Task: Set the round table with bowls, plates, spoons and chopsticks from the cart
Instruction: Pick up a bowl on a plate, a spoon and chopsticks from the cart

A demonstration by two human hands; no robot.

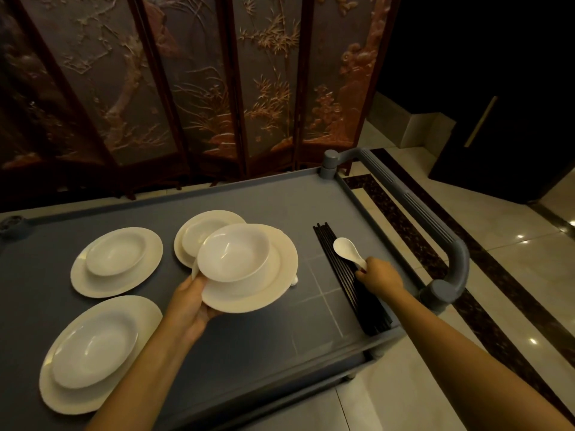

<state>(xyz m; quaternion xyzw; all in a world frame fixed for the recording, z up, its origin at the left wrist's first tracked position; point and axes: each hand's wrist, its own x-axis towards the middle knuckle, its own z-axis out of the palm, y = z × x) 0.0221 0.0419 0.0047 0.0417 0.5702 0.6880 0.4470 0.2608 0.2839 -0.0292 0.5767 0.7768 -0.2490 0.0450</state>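
My left hand (189, 303) grips the near edge of a white plate (273, 281) lifted above the grey cart (280, 353). A white bowl (233, 253) sits on that plate. My right hand (378, 276) holds a white spoon (347, 248) by its handle, right over a row of black chopsticks (370, 309) lying along the cart's right side. Three more plate-and-bowl sets rest on the cart: one at the near left (93, 353), one at the far left (116, 259), one partly hidden behind the lifted plate (202, 228).
The cart's grey handle (435, 225) arches along its right side. A carved folding screen (186, 88) stands close behind the cart. Pale tiled floor with dark inlay bands (451, 265) spreads to the right. A small white object (294, 279) peeks out under the lifted plate.
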